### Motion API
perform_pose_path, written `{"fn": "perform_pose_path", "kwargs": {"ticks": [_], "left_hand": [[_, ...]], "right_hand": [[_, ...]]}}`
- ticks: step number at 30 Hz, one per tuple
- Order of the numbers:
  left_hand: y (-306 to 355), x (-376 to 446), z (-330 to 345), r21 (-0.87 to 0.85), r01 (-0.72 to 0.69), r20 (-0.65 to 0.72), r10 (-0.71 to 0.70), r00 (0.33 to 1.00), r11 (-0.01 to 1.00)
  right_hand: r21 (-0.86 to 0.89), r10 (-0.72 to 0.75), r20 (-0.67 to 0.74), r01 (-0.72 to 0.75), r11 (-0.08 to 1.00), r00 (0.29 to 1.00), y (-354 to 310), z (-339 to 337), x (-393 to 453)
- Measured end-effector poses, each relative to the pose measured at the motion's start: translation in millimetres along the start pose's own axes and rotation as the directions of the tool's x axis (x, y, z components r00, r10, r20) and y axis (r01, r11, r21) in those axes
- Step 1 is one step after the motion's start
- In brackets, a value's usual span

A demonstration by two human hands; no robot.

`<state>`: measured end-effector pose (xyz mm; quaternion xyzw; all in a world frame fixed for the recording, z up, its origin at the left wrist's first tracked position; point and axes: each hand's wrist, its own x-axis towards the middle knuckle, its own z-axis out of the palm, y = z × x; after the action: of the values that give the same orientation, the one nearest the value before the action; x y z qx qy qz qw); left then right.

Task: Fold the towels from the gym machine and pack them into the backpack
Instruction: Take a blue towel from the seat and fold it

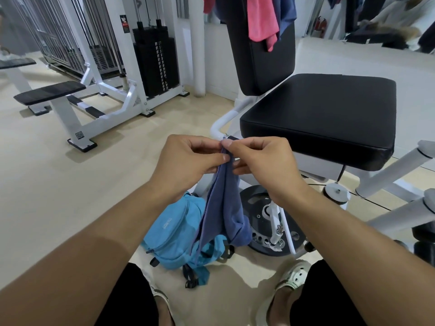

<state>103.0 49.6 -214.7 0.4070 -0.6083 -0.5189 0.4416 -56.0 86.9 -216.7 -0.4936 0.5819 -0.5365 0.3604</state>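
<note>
A dark blue towel (224,203) hangs down in front of me, bunched at its lower end. My left hand (188,161) and my right hand (261,161) both pinch its top edge, close together at about the height of the seat's front corner. Below the towel a light blue backpack (174,234) lies on the floor between my feet and the machine base. A pink towel (261,17) and another dark blue towel (286,10) are draped over the top of the machine's black backrest (263,67).
The black seat pad (324,116) of the gym machine stands right of my hands, on a white frame with a round base plate (259,208). A weight-stack machine (153,60) and a bench (49,92) stand at the left. Pale floor (70,184) stretches left.
</note>
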Motion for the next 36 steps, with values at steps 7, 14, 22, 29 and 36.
{"fn": "perform_pose_path", "kwargs": {"ticks": [7, 14, 22, 29, 36], "left_hand": [[1.1, -1.4, -4.0, 0.004, -0.009, 0.102, 0.009, 0.995, 1.0], [-3.5, 3.5, -13.3, 0.075, -0.044, 0.106, 0.036, 0.994, 0.996], [-21.3, 26.5, -50.9, 0.629, -0.198, 0.211, 0.079, 0.974, 0.752], [-29.5, 28.8, -69.2, 0.492, -0.097, 0.155, 0.023, 0.988, 0.865], [-16.1, 25.3, -67.9, 0.053, 0.128, 0.01, -0.128, 0.992, 0.99]], "right_hand": [[-0.025, -0.032, 0.008, 0.032, 0.999, 0.999, -2.4, -1.1, -2.6], [-0.17, -0.086, -0.012, 0.083, 0.982, 0.996, 4.8, -0.4, 4.5], [-0.204, -0.104, 0.064, 0.115, 0.972, 0.992, 0.7, 2.9, 4.3], [-0.303, -0.055, 0.048, 0.067, 0.951, 0.997, 6.3, -2.0, 9.5], [-0.386, -0.03, 0.083, 0.06, 0.92, 0.996, 7.5, -4.6, 13.5]]}}
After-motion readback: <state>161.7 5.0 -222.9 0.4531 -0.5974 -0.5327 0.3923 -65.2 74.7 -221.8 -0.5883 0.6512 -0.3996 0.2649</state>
